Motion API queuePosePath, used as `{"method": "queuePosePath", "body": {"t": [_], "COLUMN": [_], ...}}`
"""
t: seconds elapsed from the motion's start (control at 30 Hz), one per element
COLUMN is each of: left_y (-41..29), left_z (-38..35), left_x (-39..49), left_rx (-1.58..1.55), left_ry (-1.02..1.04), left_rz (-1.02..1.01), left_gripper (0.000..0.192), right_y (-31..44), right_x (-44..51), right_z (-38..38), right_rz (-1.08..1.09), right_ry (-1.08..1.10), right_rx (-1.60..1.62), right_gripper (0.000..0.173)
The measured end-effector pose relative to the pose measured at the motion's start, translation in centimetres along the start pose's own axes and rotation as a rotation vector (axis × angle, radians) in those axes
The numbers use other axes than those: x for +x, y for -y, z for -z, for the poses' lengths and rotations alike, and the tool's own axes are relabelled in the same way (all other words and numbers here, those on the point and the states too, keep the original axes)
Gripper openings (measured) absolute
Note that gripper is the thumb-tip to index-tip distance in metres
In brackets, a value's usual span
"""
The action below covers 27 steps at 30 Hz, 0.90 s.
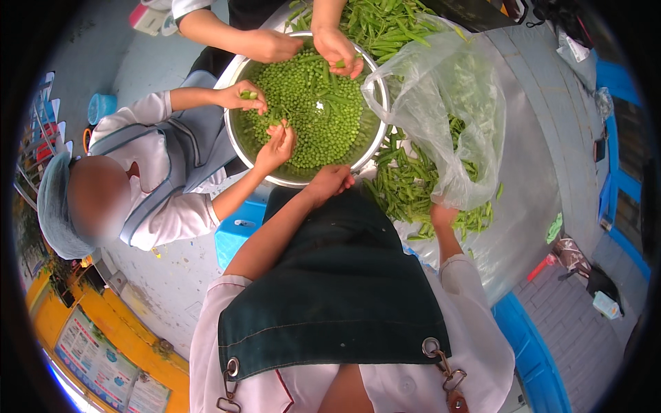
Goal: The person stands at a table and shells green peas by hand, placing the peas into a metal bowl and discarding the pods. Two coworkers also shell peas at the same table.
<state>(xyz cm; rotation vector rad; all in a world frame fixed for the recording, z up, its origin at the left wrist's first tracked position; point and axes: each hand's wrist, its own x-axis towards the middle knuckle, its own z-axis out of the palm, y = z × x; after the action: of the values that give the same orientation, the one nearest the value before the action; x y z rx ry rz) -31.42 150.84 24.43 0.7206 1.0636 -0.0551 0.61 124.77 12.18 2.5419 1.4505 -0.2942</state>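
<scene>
A large round metal bowl point(383, 124) holds many shelled green peas point(310, 139) and a few pods. My left hand point(330, 183) is at the bowl's near rim, its fingers curled; what they may hold cannot be made out. My right hand point(444, 212) is partly hidden under the lower end of a clear plastic bag point(449, 88), beside a heap of green pea pods point(403, 178). Whether it grips the bag or pods is unclear. More pods point(387, 31) are piled beyond the bowl.
A co-worker in a cap on the left has both hands point(250, 97) over the bowl, one with a pod. Another person's hands point(338, 51) reach over its far side. A blue plastic stool point(232, 232) stands left of my apron. Plastic sheeting point(521, 206) covers the table at right.
</scene>
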Motion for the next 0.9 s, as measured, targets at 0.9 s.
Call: {"method": "queuePosePath", "body": {"t": [0.9], "left_y": [0.7], "left_z": [0.0], "left_x": [-0.1], "left_rx": [0.034], "left_ry": [-0.059], "left_rz": [0.007], "left_gripper": [0.031], "right_y": [5.8], "right_x": [7.4], "right_z": [1.6], "right_rz": [0.114], "right_ry": [-0.236], "right_rx": [0.504], "right_gripper": [0.012]}}
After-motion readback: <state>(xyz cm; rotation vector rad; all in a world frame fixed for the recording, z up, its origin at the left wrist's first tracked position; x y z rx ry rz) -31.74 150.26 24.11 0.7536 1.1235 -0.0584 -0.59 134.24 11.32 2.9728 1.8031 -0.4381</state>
